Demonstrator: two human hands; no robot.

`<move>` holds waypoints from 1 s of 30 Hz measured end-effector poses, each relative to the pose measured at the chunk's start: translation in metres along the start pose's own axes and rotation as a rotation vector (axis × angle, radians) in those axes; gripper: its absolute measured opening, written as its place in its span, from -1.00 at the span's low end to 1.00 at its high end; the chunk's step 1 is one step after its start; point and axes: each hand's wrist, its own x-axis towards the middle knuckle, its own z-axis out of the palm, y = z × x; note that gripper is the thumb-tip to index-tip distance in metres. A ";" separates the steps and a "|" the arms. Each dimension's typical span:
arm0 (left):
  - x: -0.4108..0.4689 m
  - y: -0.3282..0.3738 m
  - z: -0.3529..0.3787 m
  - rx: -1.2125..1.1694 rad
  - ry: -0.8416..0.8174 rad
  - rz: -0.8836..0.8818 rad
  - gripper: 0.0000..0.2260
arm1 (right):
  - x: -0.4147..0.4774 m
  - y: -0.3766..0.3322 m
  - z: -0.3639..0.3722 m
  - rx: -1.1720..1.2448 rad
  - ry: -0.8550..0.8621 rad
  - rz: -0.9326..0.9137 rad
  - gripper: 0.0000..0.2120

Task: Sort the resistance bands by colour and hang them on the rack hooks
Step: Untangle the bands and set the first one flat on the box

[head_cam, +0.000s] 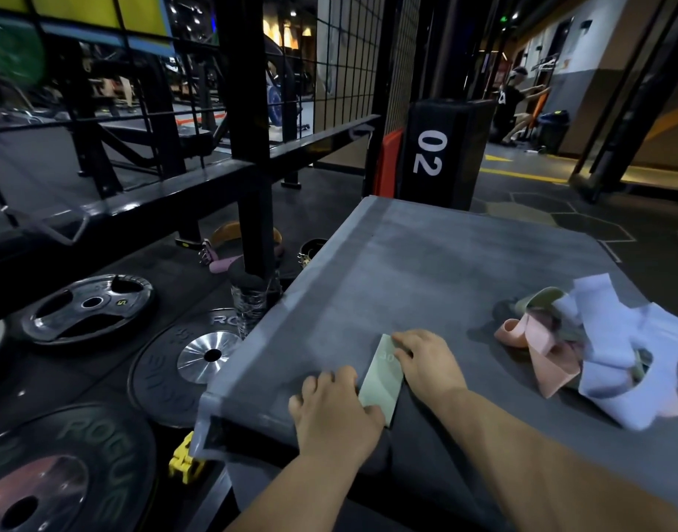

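Green band [381, 382] lying flat on grey box [444, 263], long axis running bottom-centre upward. Right hand [425, 362] pressing upper end, fingers flat; left hand [335, 408] touching lower end, grip unclear. Gym floor [560, 209] surrounding.

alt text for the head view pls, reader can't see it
The left hand and right hand rest on a pale green resistance band lying flat on a grey platform. A loose pile of pink, lilac and olive bands sits to its right, and weight plates lie on the floor to the left.
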 end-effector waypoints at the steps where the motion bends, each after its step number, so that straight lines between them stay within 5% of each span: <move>1: 0.000 -0.001 0.002 0.006 0.008 0.036 -0.65 | 0.001 0.001 0.000 -0.015 -0.007 -0.011 -0.68; 6: 0.003 -0.001 0.012 0.050 -0.111 0.230 -0.50 | -0.002 0.000 -0.006 -0.123 -0.111 -0.039 -0.60; 12: 0.005 -0.005 0.020 0.172 -0.178 0.269 -0.49 | -0.009 0.000 -0.009 -0.282 -0.217 -0.104 -0.49; 16: 0.002 -0.007 0.024 0.191 -0.165 0.297 -0.13 | -0.009 0.002 -0.005 -0.317 -0.219 -0.128 -0.49; 30: 0.004 -0.007 0.032 0.205 -0.137 0.282 -0.13 | -0.008 0.005 -0.002 -0.301 -0.233 -0.134 -0.49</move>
